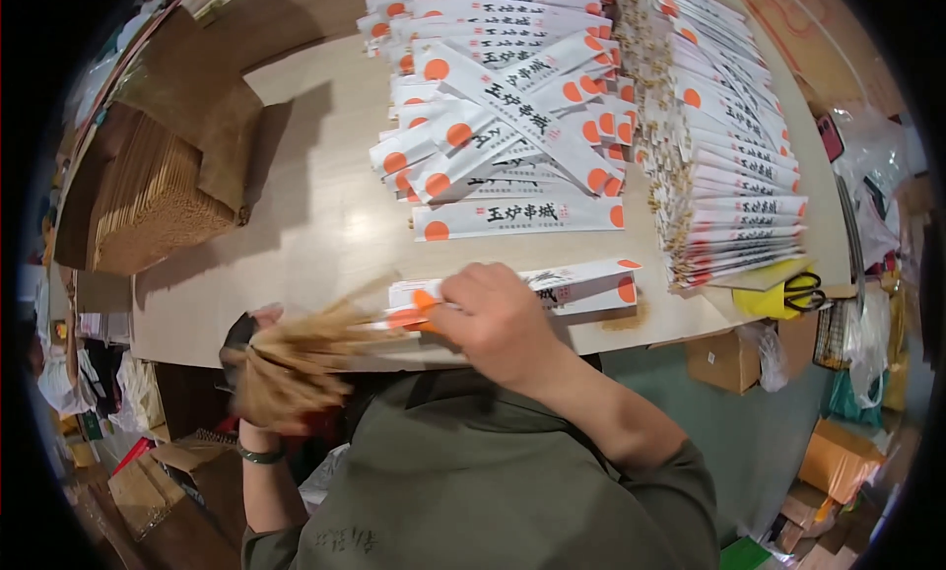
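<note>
My left hand (239,339), with a dark covering on part of it, is wrapped round a fanned bundle of thin brown strips (301,363) at the table's front edge. The bundle is blurred by motion and hides most of that hand. My right hand (496,319) pinches the left end of a white paper sleeve with orange dots and dark print; orange covers a fingertip. More of these sleeves (591,286) lie under and to the right of the hand. Just beyond it rests a flat white sleeve (517,218).
Beyond lies a heap of white sleeves (493,107), some crossed on top. A long row of filled sleeves (744,186) runs down the right, brown ends inward. Left stands an open cardboard box (217,127) holding stacked brown strips (163,196). Black-handled scissors (803,291) lie by yellow material at the right edge.
</note>
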Motion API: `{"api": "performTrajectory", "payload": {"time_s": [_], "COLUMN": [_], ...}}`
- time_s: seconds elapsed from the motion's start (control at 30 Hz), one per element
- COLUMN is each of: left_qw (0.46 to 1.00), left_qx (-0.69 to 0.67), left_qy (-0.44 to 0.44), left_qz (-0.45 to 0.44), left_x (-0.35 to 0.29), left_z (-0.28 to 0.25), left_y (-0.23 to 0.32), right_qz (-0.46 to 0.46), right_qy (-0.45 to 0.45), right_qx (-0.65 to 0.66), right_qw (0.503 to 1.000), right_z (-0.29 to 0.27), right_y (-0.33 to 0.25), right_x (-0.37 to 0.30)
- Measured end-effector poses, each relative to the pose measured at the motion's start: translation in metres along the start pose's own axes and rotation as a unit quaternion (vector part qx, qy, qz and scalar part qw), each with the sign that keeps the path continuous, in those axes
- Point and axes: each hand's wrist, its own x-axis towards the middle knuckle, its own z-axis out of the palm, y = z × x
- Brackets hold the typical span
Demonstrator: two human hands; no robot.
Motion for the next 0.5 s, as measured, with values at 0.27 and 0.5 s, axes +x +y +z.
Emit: {"api": "performTrajectory", "payload": {"time_s": [0.27,0.5], "left_qw": [0.964,0.986], "left_qx": [-0.257,-0.131], "left_qy": [0.040,0.059], "left_qz": [-0.055,-0.081], "left_x": [0.023,0.018], "left_z": [0.081,0.076], "left_y": [0.046,0.018], "right_qz": [-0.044,-0.095], "right_qy": [0.060,-0.060], "right_qx": [-0.085,-0.097], "right_qw": [0.994,0.989], "right_z": [0.001,0.010], "right_y": [-0.004,0.004], "right_x": [0.015,-0.032]}}
